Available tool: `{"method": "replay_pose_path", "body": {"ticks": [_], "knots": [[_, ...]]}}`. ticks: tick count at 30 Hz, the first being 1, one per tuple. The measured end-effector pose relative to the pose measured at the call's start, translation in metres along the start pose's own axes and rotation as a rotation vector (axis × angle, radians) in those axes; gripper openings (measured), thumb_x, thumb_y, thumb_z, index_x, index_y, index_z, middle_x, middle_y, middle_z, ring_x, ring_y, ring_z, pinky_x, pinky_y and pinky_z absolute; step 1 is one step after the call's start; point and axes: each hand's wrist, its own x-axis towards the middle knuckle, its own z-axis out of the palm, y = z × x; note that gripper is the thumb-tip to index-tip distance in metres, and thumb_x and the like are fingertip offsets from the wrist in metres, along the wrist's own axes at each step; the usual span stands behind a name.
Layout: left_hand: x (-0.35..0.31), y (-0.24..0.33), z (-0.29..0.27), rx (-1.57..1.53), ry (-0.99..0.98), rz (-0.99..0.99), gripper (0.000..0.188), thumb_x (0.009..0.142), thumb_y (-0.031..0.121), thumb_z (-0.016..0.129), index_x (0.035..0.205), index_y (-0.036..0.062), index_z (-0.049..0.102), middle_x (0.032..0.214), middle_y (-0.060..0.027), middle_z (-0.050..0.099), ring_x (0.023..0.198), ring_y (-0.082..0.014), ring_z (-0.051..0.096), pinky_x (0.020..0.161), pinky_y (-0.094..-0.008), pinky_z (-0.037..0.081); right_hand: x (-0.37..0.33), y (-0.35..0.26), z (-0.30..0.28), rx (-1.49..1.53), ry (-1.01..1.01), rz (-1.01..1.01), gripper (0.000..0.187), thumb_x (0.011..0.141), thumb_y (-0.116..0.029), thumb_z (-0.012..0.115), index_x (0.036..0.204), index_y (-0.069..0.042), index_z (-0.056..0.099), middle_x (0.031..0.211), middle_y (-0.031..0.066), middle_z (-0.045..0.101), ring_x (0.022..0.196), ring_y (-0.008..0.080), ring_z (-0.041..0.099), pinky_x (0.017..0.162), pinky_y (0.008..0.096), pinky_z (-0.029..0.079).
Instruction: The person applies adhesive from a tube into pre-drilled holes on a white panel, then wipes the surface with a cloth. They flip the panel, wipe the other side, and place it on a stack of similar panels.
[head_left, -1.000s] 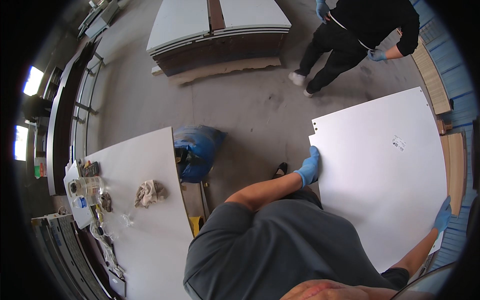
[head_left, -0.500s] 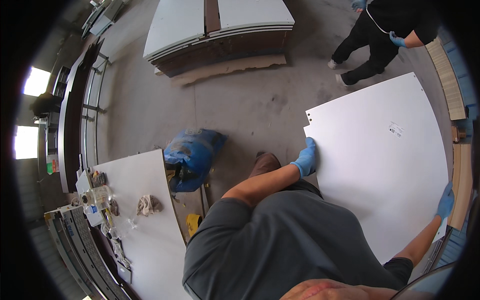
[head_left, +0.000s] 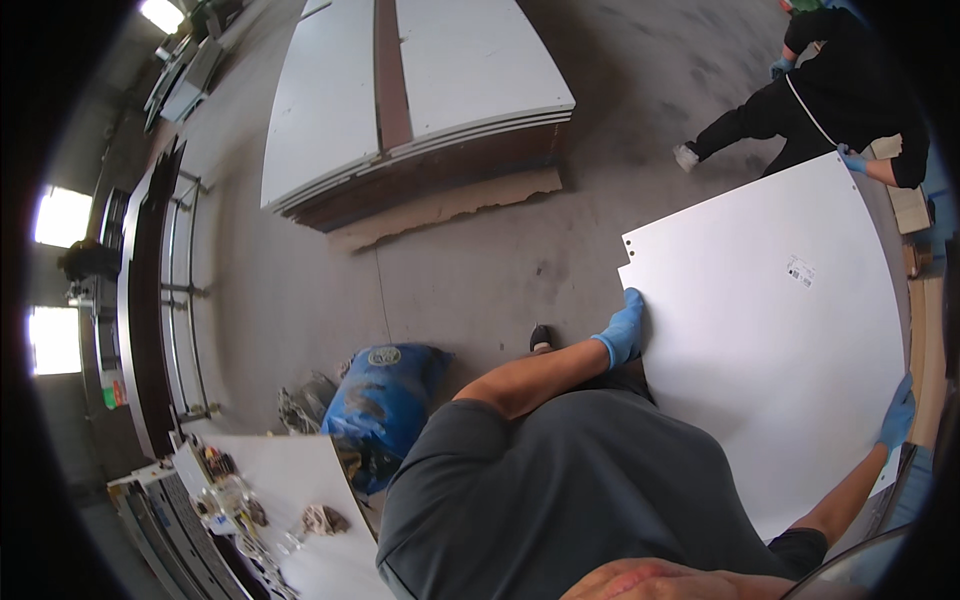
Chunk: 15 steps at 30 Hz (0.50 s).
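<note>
A large white flat panel (head_left: pixel 765 370) with a printed sticker, small dark holes and a notched corner is held at my right side. My left hand (head_left: pixel 621 330), in a blue glove, is closed on its left edge just below the notch. On the opposite edge, my right hand (head_left: pixel 897 413), also in a blue glove, grips the panel; the fingers under it are hidden. Past the panel's far corner walks a co-worker in black (head_left: pixel 840 95), whose blue-gloved hand (head_left: pixel 852 159) appears at that corner; whether it touches cannot be made out.
Ahead lies a stack of white panels (head_left: pixel 480 70) over brown board. A stuffed blue sack (head_left: pixel 390 395) sits on the floor beside a white table (head_left: pixel 290 465) bearing a crumpled rag (head_left: pixel 323 519) and small parts. A metal rack (head_left: pixel 180 300) stands at the left, cardboard (head_left: pixel 928 340) at the right.
I have moved forward with the panel: the stack looks nearer, and the table and sack have slid down the view. The co-worker has stepped right, one hand now at the panel's far corner.
</note>
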Motion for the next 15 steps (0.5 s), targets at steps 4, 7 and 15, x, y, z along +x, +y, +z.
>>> {"method": "replay_pose_path", "body": {"ticks": [4,7,15], "knots": [[0.025,-0.038,-0.016,0.224,0.065,0.015,0.046,0.104,0.039,0.045,0.135,0.0115,0.066,0.140,-0.0079,0.064,0.125,-0.0335,0.056,0.105,-0.0633,0.032,0.019,-0.012,0.010,0.011,-0.010,0.132,0.077,0.104,-0.065,0.036,0.133,-0.001,0.066,0.124,0.0186,0.072,0.108,0.0350,0.070,0.098,0.0395,0.052],[0.063,-0.082,-0.042,0.331,0.041,0.002,0.053,0.104,0.046,0.047,0.141,0.0102,0.060,0.144,-0.0076,0.060,0.129,-0.0302,0.054,0.108,-0.0544,0.037,0.053,-0.031,0.024,0.015,-0.049,0.158,0.075,0.104,-0.065,0.036,0.133,-0.002,0.067,0.123,0.0180,0.072,0.108,0.0340,0.070,0.098,0.0386,0.053],[0.194,-0.200,-0.107,0.399,0.188,-0.032,0.036,0.101,0.031,0.053,0.118,0.0077,0.074,0.115,-0.0122,0.071,0.106,-0.0343,0.063,0.098,-0.0669,0.039,0.259,-0.091,0.110,0.095,0.043,0.045,0.076,0.104,-0.065,0.037,0.130,-0.002,0.069,0.119,0.0168,0.074,0.104,0.0326,0.072,0.094,0.0403,0.055]]}}
